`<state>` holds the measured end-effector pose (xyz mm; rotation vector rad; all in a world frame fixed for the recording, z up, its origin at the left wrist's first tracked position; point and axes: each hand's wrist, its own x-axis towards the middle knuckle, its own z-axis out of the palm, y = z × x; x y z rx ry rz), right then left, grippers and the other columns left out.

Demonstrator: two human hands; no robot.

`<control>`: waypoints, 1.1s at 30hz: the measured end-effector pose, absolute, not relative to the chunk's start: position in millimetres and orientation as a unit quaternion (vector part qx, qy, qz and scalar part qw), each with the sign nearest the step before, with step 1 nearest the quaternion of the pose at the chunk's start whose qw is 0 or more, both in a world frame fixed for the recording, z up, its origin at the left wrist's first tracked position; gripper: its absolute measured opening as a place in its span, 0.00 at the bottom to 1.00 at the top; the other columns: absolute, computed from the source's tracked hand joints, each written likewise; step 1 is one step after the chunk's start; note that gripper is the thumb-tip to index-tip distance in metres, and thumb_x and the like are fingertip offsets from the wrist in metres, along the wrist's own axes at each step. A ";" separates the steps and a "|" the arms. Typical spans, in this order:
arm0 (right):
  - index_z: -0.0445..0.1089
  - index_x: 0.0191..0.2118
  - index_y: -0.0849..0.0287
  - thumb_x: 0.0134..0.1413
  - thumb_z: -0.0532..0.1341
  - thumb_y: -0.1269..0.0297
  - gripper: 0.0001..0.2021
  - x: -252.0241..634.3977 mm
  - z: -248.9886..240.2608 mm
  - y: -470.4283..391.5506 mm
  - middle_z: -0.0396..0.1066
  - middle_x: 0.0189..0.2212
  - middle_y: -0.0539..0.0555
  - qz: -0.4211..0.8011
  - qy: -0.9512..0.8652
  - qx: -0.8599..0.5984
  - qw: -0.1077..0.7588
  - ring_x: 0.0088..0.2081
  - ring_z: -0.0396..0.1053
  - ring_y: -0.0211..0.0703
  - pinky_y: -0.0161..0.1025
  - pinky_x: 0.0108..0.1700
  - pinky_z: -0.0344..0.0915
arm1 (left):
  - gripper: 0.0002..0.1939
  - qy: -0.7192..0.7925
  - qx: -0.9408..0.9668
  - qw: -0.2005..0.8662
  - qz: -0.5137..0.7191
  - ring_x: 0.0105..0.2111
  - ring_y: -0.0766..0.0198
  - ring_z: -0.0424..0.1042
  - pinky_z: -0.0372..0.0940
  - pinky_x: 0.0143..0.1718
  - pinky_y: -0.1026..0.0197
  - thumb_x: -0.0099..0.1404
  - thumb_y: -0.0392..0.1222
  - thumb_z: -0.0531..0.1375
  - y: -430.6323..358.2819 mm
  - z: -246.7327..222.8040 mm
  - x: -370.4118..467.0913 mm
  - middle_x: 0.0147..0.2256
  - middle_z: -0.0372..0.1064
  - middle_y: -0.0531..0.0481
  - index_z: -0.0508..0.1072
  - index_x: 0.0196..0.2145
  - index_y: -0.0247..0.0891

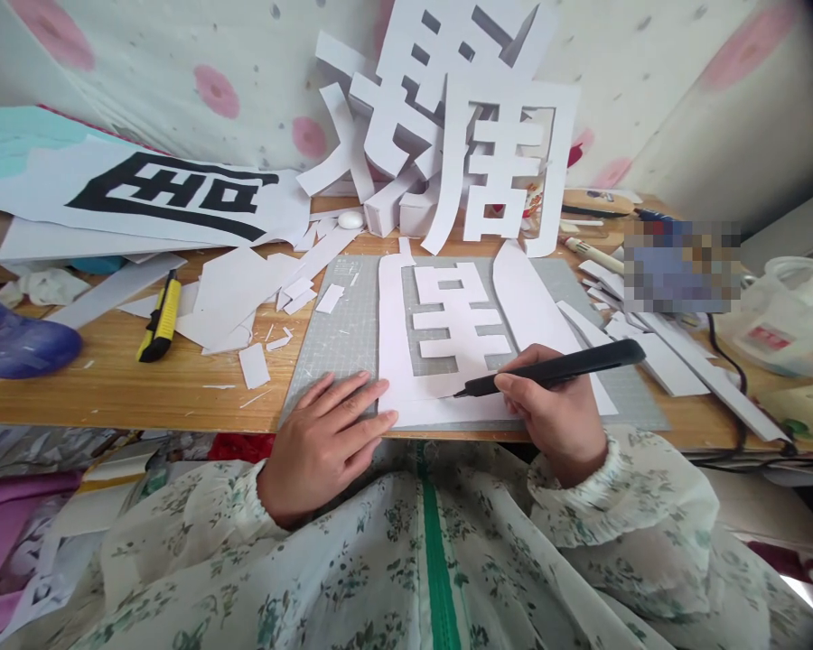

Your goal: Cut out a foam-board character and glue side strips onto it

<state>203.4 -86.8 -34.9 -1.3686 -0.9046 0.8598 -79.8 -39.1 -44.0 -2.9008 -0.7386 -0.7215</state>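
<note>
Head view: the right hand (pixel 561 411) grips a black craft knife (pixel 569 366) crosswise, tip leftward at the white board (pixel 416 404), the left hand (pixel 326 438) rests open, and the clear tub (pixel 803 354) holds something white, possibly plastic.

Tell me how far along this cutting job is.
Done: cut-out white characters stand at the back; the sheet on the mat has openings around its middle shape. In hand: the right hand holds a black tool, tip on the sheet; the left hand touches the sheet's edge. Apparently left: the solid lower band.
</note>
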 end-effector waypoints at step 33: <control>0.70 0.25 0.57 0.38 0.72 0.65 0.10 310.2 -33.8 -111.4 0.60 0.11 0.41 0.342 -0.367 -0.600 0.624 0.14 0.55 0.32 0.33 0.17 0.52 | 0.19 -0.191 -0.952 0.059 -0.231 0.61 0.49 0.67 0.57 0.65 0.44 0.66 0.32 0.60 -24.2 -52.6 -88.7 0.60 0.70 0.47 0.74 0.52 0.46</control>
